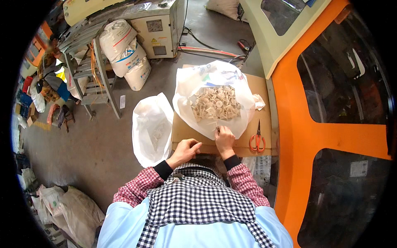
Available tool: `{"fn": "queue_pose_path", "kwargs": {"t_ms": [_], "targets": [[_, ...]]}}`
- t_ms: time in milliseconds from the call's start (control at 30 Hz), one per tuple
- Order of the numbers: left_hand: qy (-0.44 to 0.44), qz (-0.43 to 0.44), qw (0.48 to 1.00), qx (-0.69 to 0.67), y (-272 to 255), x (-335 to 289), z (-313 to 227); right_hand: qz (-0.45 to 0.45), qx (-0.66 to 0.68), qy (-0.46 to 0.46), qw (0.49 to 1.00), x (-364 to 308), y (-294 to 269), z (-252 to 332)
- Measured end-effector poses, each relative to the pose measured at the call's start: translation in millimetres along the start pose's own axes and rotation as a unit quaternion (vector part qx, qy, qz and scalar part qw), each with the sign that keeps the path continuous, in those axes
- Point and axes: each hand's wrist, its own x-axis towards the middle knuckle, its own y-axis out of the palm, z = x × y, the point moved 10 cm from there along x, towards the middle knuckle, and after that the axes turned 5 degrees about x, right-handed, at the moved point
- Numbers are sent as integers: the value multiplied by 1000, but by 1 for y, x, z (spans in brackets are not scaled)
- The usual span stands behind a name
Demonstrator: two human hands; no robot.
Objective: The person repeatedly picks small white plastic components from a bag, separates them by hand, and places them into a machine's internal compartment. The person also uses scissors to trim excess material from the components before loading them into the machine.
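Note:
My right hand [224,140] is at the near rim of a large white plastic bag [185,99]. Its fingers are closed around something small with a dark tip, too small to make out. Inside the bag lies a heap of small beige plastic parts [217,103] with round discs and stems. To the left, my left hand [185,152] hovers near the cardboard's front edge, its fingers loosely bent and nothing visible in them. Beside it stands a second open white bag [144,128] with some pale pieces low inside. Orange-handled scissors [257,142] lie right of my right hand.
The bag of parts rests on a cardboard sheet [264,115]. An orange machine frame [289,165] with dark windows rises close on the right. A grey step stand [97,82] and stacked full sacks [126,53] are at the far left, where another person [49,78] shows.

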Motion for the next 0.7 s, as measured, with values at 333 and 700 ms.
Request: {"fn": "queue_pose_path", "kwargs": {"t_ms": [333,700], "targets": [[59,57,965,-251,10,29,-48,-106,136,-247,954,-9,-131,110],[151,-46,974,-160,-2,-2,-92,168,435,-60,882,24,-108,62]]}}
